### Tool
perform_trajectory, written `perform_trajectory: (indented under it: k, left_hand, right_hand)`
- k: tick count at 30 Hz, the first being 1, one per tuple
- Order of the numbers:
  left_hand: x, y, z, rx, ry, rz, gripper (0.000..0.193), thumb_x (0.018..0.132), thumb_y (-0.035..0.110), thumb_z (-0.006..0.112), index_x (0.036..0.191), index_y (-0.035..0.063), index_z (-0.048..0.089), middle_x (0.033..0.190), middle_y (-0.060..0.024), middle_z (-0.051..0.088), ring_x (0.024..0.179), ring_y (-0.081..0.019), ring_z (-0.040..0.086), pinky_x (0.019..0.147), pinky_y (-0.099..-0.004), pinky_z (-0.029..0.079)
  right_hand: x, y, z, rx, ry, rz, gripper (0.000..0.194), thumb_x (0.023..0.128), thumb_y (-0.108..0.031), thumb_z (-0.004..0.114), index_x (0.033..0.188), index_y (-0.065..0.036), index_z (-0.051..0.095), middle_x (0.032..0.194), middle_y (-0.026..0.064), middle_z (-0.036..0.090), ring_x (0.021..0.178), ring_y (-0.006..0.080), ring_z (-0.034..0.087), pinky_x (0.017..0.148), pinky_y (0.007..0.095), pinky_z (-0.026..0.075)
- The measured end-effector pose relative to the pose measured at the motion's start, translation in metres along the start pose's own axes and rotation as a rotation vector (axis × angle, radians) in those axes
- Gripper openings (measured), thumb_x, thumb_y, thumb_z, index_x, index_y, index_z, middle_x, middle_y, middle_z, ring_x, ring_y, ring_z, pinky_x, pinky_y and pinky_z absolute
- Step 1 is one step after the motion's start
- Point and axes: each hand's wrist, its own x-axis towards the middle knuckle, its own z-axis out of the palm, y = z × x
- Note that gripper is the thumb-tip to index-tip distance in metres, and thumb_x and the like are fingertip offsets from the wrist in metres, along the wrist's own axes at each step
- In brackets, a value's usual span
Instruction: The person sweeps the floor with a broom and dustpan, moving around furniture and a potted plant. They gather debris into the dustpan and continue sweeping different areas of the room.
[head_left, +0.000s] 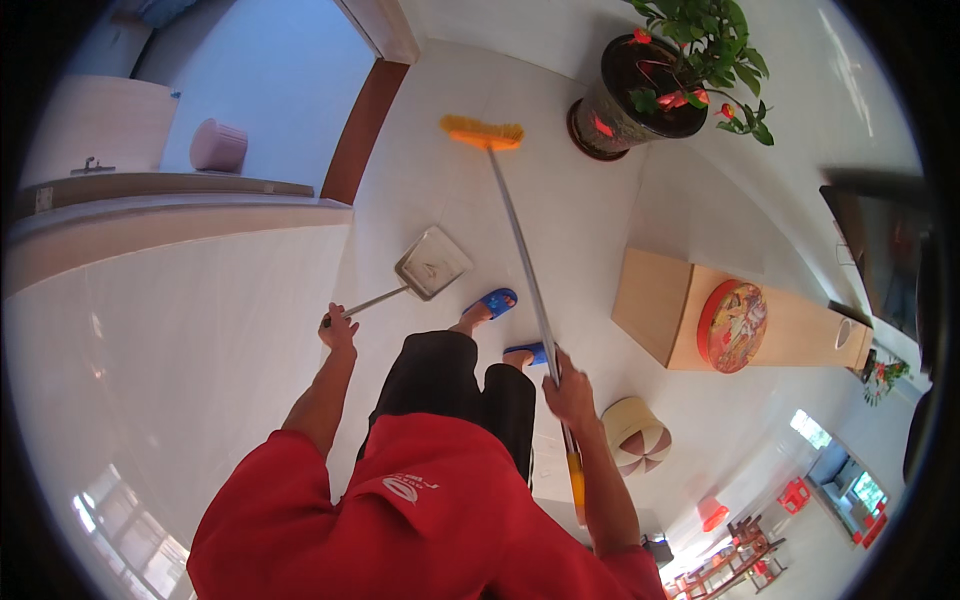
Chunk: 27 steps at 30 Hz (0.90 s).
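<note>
My left hand (339, 328) grips the end of the handle of a long-handled dustpan (435, 259). Its pale pan rests on the tiled floor (480, 202) to the left of my feet, with some small debris in it. My right hand (571, 394) is closed around the metal pole of a broom (521, 240). The broom's orange head with yellow bristles (480, 133) is out ahead on the floor, between a doorway and a plant pot. The yellow grip at the pole's upper end passes beside my right forearm.
A potted plant (637, 97) stands at the wall ahead. To the right are a wooden cabinet (656, 307) bearing a round red tin (735, 326), and a round stool (637, 435). On the left, a doorway with a brown threshold (367, 131) opens onto a room with a pink bin (217, 146).
</note>
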Motion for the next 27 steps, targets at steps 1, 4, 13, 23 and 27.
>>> perform_trajectory:
  k: [1,4,13,23,27]
  left_hand:
    - [0.003,0.001,-0.002,-0.019,0.006,0.002,0.041,0.095,0.044,0.061,0.098,0.0039,0.065,0.091,-0.0083,0.062,0.077,-0.0197,0.061,0.067,-0.0366,0.06]
    - [0.008,0.011,-0.007,-0.074,0.079,-0.044,0.044,0.095,0.045,0.061,0.099,0.0016,0.066,0.092,-0.0095,0.064,0.076,-0.02,0.062,0.064,-0.036,0.06]
    - [0.026,0.03,0.01,-0.06,0.179,-0.095,0.039,0.094,0.043,0.061,0.102,0.0054,0.068,0.102,-0.0086,0.066,0.09,-0.0224,0.065,0.069,-0.038,0.061]
    - [0.052,0.033,0.02,-0.095,0.289,-0.146,0.043,0.095,0.04,0.057,0.108,0.0005,0.068,0.103,-0.0121,0.067,0.093,-0.0251,0.064,0.072,-0.0406,0.061]
    - [0.061,0.051,0.025,-0.136,0.271,-0.133,0.042,0.094,0.04,0.06,0.107,0.0005,0.068,0.096,-0.0119,0.067,0.086,-0.0235,0.064,0.068,-0.0408,0.061]
  right_hand:
    - [0.023,-0.004,-0.006,-0.021,0.023,-0.014,0.06,0.083,-0.015,0.061,0.139,-0.004,0.044,0.088,0.0297,0.067,0.081,0.0509,0.064,0.074,0.0581,0.052]
    - [0.097,-0.002,-0.021,0.059,0.087,-0.031,0.055,0.084,-0.017,0.062,0.133,0.003,0.048,0.091,0.0305,0.067,0.084,0.0495,0.065,0.078,0.0556,0.052]
    - [0.257,-0.06,-0.002,-0.186,0.048,0.111,0.029,0.086,-0.017,0.053,0.109,-0.001,0.049,0.075,0.0243,0.067,0.063,0.0371,0.069,0.066,0.0498,0.058]
    - [0.032,-0.109,-0.04,-0.191,-0.599,0.075,0.057,0.086,-0.025,0.059,0.139,-0.007,0.045,0.098,0.0277,0.068,0.092,0.0458,0.066,0.083,0.0529,0.052]
    - [0.028,-0.126,-0.061,0.041,-0.5,-0.004,0.054,0.09,-0.02,0.061,0.14,-0.003,0.047,0.072,0.014,0.067,0.063,0.0216,0.066,0.062,0.0356,0.053]
